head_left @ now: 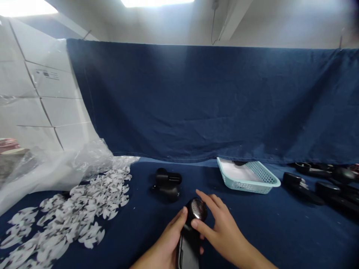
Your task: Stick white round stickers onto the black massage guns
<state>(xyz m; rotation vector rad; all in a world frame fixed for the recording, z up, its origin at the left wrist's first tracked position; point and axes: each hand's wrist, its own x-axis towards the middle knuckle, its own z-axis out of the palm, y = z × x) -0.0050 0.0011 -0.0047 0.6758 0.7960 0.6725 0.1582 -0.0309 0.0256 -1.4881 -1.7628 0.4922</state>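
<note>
Two bare hands work at the bottom middle of the view, at 6 o'clock. They hold one black plastic lint shaver (188,243) with a round silver mesh head (197,209). Its handle runs off the bottom edge of the view. The left hand (165,239) is closed around the neck, with the thumb pressed on it. The right hand (221,226) is spread wide around the head, and its thumb touches the head's lower edge.

At 12 o'clock, well apart from the hands, sits one more black shaver (166,185). At 1 o'clock is one pale blue plastic basket (248,177) with holes in its sides and a white sheet (238,172) inside. At 2 to 3 o'clock lie at least four black shavers (297,183), too crowded to count exactly.

At 9 o'clock is one big pile of white-and-grey paper scraps (70,220), beside a clear plastic sheet (56,168). Dark blue cloth (252,231) gives the hands open room on the right.
</note>
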